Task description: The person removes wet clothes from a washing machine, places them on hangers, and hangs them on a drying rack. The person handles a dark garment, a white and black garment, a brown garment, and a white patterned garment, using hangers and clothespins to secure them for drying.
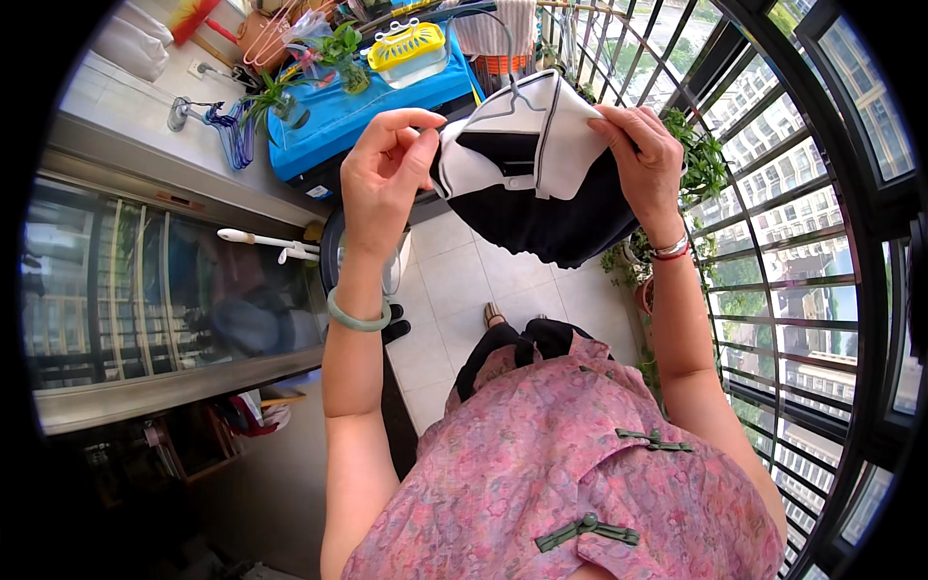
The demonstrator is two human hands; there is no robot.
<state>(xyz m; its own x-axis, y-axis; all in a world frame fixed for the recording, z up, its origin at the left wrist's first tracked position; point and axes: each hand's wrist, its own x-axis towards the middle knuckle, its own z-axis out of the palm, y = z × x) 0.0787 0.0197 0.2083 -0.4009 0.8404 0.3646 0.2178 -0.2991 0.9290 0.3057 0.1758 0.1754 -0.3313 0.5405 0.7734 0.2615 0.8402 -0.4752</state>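
The left hand [382, 169] is narrowed, thumb and index finger drawn together at the left edge of a black cloth garment with a broad white, dark-trimmed collar [572, 145]; I cannot tell whether fabric is caught between them. The right hand [643, 155] pinches the collar's right side. The garment hangs between both hands, at the far side of the person's body and above the pale tiled floor [435, 338]. A thin grey hanger [510, 60] rises from the neck opening, its hook on the far side; whether that hook rests on anything is unclear.

The likeliest trouble is a slip: if the neck opening is pulled too wide or one side is released early, a shoulder could slide off the hanger and the black body could drop to the tiles. Uneven tugging could leave the collar folded or twisted. A swing to the right might snag cloth on the leafy green plant [704, 159] by the black metal railing [764, 346]; a swing far left might knock the yellow plastic basket [406, 50].
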